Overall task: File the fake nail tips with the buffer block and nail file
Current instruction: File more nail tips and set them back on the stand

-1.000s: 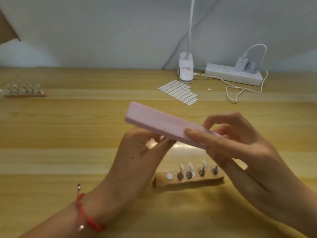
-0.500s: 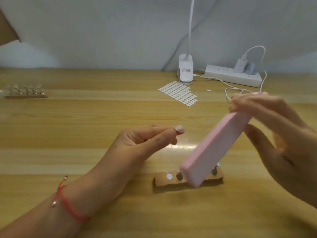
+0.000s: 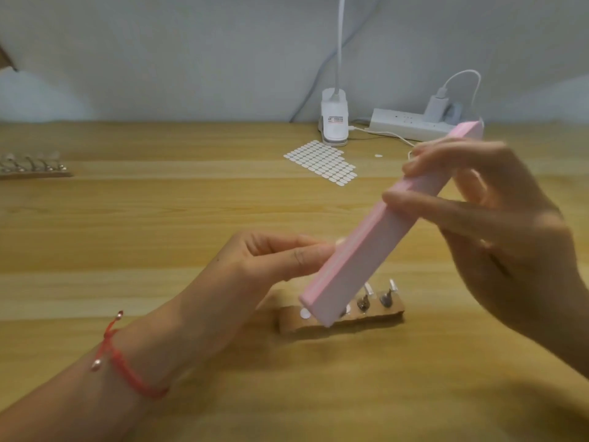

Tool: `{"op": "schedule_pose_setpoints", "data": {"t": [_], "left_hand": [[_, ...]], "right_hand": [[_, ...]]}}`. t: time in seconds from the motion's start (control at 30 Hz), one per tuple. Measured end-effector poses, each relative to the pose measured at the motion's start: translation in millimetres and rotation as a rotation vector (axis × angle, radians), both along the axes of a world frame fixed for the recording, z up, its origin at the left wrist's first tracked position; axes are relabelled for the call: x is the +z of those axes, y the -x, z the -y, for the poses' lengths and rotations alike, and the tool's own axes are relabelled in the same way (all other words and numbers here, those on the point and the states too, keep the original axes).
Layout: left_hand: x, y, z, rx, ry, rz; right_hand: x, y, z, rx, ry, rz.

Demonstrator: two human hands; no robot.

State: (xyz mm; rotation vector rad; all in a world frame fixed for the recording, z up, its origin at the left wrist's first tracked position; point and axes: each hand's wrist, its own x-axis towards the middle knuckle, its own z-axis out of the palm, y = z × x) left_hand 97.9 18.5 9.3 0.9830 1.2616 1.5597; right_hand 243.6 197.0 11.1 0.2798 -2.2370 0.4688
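My right hand (image 3: 497,224) grips a long pink buffer block (image 3: 366,250) near its upper half. The block tilts steeply, its lower end hanging just above a cardboard holder (image 3: 376,319). My left hand (image 3: 271,263) pinches a small pale nail tip (image 3: 340,241) between thumb and forefinger, and the block's side lies against it. Two nail tips (image 3: 391,284) stand in metal clips on the holder's right part; the block hides the others. No nail file is in view.
A second holder with clips (image 3: 32,169) lies at the far left of the wooden desk (image 3: 159,218). Behind are a sheet of small white stickers (image 3: 320,162), a white lamp clamp (image 3: 334,126) and a power strip (image 3: 411,122) with a cable.
My left hand let go of the block, which swung from flat to steep in my right hand. The block has since moved left against the nail tip in my left fingers.
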Motion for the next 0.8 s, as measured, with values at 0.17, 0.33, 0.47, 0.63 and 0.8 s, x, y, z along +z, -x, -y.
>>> {"op": "schedule_pose_setpoints", "data": {"t": [0.17, 0.33, 0.47, 0.63, 0.8], "left_hand": [[0.1, -2.6, 0.1, -0.003, -0.027, -0.02], [-1.1, -3.1, -1.2, 0.036, -0.045, -0.094], [-4.1, -0.2, -1.4, 0.07, -0.028, -0.114], [-5.3, -2.2, -1.8, 0.06, -0.051, -0.155], [-5.7, -3.9, -3.1, 0.095, -0.075, -0.218]], "right_hand": [[0.0, -0.7, 7.4, 0.046, 0.177, 0.117], [-11.7, -2.1, 13.6, 0.106, -0.021, 0.085], [-8.9, 3.2, 2.0, 0.041, 0.097, 0.055], [-13.6, 1.6, 9.8, 0.116, 0.057, 0.098], [-18.4, 2.6, 19.8, 0.164, 0.103, 0.101]]}}
